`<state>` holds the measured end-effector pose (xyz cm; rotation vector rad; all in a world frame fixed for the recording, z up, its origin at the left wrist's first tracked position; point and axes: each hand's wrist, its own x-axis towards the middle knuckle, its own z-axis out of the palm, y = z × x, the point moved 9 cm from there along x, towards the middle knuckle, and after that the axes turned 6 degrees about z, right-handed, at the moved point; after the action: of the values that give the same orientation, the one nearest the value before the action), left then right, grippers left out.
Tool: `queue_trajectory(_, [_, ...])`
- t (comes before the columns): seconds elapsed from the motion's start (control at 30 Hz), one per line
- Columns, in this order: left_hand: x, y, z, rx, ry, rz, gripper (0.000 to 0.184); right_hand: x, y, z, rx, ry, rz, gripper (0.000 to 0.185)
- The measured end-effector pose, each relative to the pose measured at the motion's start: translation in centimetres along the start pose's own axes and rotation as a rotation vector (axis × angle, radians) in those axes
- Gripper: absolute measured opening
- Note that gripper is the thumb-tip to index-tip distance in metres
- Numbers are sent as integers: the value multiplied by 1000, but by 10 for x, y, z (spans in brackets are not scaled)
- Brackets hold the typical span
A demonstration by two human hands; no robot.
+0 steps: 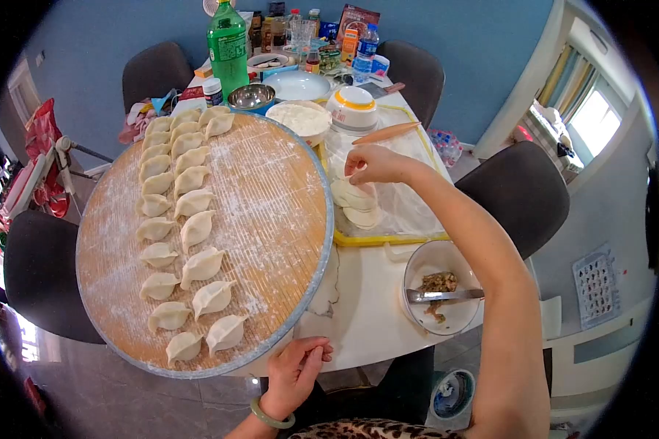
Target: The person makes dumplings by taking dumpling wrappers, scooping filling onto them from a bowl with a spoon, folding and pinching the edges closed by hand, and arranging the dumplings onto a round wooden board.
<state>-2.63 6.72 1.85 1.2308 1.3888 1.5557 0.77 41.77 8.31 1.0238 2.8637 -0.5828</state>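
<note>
My right hand (373,164) reaches over the floured, yellow-rimmed board, its fingers pinched at the upper edge of the dumpling wrappers (361,218). These round, pale wrappers overlap one another; how much of one lies between the fingertips is partly hidden. Low at the near table edge, my left hand (296,369) is loosely curled with nothing visible in it, just beside the round tray. Two long rows of folded dumplings (196,228) lie on that floured tray (271,241). Right of it, a white bowl (458,322) holds some minced filling (438,284) and a flat metal spreader (447,295).
A rolling pin (386,132) lies at the board's far side, near a white-and-orange kitchen scale (352,106). Beyond are a flour bowl (300,119), a metal bowl (252,96), a white plate (298,85), and a tall green bottle (228,51). Dark chairs (516,197) surround the table.
</note>
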Motion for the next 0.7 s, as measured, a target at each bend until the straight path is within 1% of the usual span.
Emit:
queue_trajectory(0.07, [0, 1, 1, 22, -6, 8, 13, -1, -2, -1, -14, 19, -44, 27])
queue_trajectory(0.13, [2, 3, 0, 9, -7, 30, 14, -1, -1, -1, 122, -4, -18, 27])
queue_trajectory(0.17, [3, 6, -1, 9, -6, 27, 14, -3, -1, -1, 123, -7, -18, 27])
queue_trajectory(0.23, [4, 10, 2, 31, -40, -10, 13, -9, 0, -10, 140, 77, -22, 28])
queue_trajectory(0.27, [4, 9, 2, 32, -41, -9, 13, -14, -3, -12, 140, 78, -22, 28])
queue_trajectory(0.33, [5, 1, 2, -137, -2, -71, 13, -28, -3, -20, 47, 89, 38, 26])
queue_trajectory(0.37, [6, 4, 5, -135, -7, -65, 13, -38, -7, -25, 47, 98, 39, 26])
queue_trajectory(0.43, [11, 7, 2, -282, 80, -113, 14, -61, -13, -33, 86, 138, 58, 21])
queue_trajectory(0.47, [11, 7, 5, -290, 82, -147, 16, -73, -19, -35, 85, 146, 59, 21])
queue_trajectory(0.5, [14, 8, 10, -288, 79, -142, 16, -88, -29, -35, 185, 152, 20, 21])
queue_trajectory(0.53, [17, 6, 16, -425, 121, -143, 22, -104, -41, -34, 287, 155, -19, 22])
queue_trajectory(0.57, [18, 7, 23, -563, 162, -149, 28, -122, -53, -32, 291, 157, -11, 22])
queue_trajectory(0.6, [22, 14, 33, -564, 152, -161, 28, -140, -68, -21, 490, 50, 6, 23])
queue_trajectory(0.63, [27, 18, 47, -760, 160, -208, 34, -160, -82, -8, 694, -54, 28, 24])
queue_trajectory(0.67, [26, 21, 60, -954, 166, -256, 41, -179, -96, -1, 708, -46, 47, 24])
queue_trajectory(0.7, [22, 21, 67, -948, 149, -274, 41, -195, -113, 7, 679, -73, 44, 24])
